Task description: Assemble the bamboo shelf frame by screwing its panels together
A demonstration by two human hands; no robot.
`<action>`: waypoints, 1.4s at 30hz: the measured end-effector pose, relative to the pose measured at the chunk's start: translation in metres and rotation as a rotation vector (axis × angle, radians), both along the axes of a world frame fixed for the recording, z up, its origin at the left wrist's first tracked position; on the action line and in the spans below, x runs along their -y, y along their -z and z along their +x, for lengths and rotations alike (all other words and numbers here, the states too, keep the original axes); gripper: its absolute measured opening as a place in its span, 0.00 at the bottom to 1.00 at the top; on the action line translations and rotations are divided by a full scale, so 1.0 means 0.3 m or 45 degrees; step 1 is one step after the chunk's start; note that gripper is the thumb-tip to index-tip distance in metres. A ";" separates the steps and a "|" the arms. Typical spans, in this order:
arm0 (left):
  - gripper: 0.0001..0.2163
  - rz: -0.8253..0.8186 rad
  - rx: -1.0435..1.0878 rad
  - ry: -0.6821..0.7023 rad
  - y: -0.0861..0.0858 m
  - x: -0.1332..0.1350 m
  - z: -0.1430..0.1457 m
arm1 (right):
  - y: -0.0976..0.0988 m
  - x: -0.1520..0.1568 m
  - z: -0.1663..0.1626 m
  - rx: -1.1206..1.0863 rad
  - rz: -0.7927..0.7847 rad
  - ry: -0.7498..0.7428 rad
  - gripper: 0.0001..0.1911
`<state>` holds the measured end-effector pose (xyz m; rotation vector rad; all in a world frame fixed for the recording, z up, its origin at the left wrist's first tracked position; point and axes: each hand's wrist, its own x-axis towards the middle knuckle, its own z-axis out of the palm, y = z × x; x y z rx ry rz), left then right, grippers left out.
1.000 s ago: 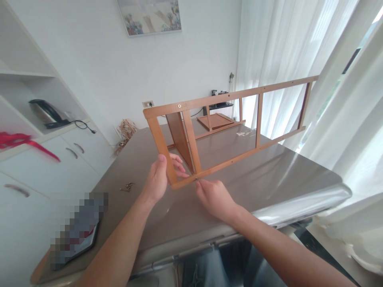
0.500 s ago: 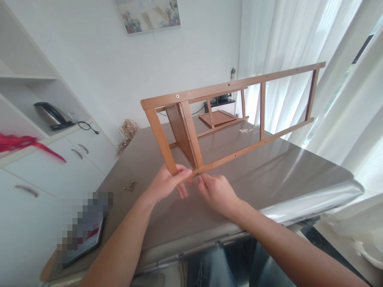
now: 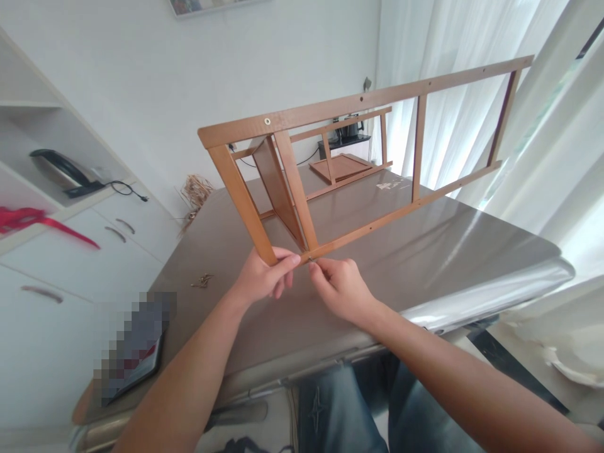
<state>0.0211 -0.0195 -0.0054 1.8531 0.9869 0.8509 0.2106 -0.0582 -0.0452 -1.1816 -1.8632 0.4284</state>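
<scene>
A long brown wooden frame with several cross slats is held up over a grey-brown table, its near end towards me. My left hand is closed around the frame's near lower corner. My right hand pinches something small against the lower rail beside that corner; I cannot make out what it is. A wooden panel stands behind the frame's near end.
Several small screws lie on the table to the left. More wooden parts lie at the table's far end. A blurred flat object rests at the near left corner. White cabinets with a kettle stand left, curtains right.
The frame has been raised and tilted up. My left hand slid from the end post down to the lower corner. My right hand stayed at the lower rail.
</scene>
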 end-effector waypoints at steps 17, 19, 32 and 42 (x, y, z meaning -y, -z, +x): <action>0.22 0.007 -0.017 -0.043 0.009 -0.002 0.001 | 0.021 0.000 -0.010 -0.011 -0.011 0.048 0.24; 0.22 0.005 -0.005 -0.047 0.010 -0.002 0.003 | 0.028 -0.002 -0.014 0.003 -0.011 0.075 0.24; 0.23 0.002 0.010 -0.090 0.034 -0.003 0.028 | 0.027 0.021 -0.032 0.002 -0.046 0.178 0.25; 0.22 0.008 -0.003 -0.002 0.058 -0.022 0.018 | 0.022 0.023 -0.040 0.023 -0.049 0.253 0.16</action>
